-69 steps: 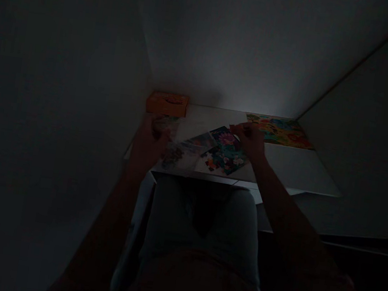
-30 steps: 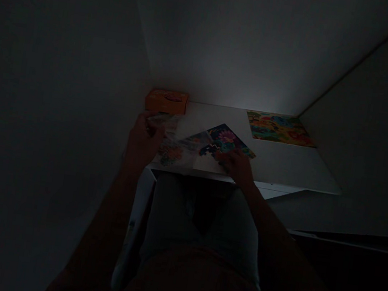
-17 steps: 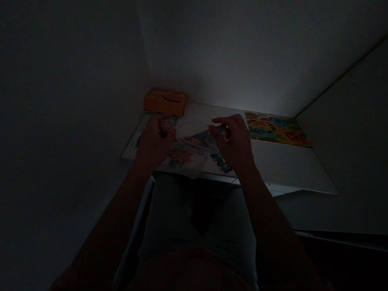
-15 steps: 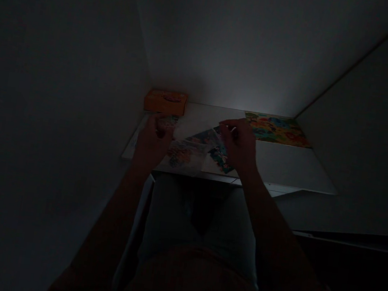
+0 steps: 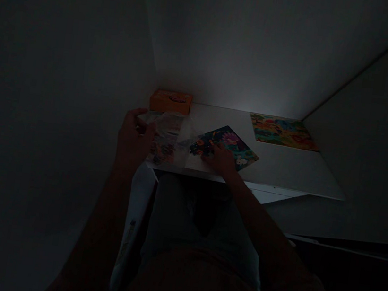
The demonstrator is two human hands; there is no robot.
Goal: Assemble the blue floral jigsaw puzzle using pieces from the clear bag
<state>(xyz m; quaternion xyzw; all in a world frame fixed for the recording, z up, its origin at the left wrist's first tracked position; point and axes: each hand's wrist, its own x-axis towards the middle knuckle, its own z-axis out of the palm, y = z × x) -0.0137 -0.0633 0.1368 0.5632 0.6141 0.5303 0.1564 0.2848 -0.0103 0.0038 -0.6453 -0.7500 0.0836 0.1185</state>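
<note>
I have the left hand [image 5: 133, 138] pinching a clear bag [image 5: 177, 138], puzzle pieces [image 5: 162, 153] inside, at its three o'clock. The right hand [image 5: 223, 161] is at the floral puzzle's [image 5: 231, 140] eight o'clock; I cannot tell whether it grips anything. At the left hand's one o'clock sits an orange box [image 5: 170, 102], contents hidden.

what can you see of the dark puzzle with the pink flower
The dark puzzle looks like printed card in deep blue and green, with a pink-purple flower towards the far corner, orange patches on the left and a pale shape near the right. It lies flat on the white table, one corner towards the back wall. The right hand is over its near part, hiding some. Whether the clear bag touches its left end is too dim to tell.
</note>
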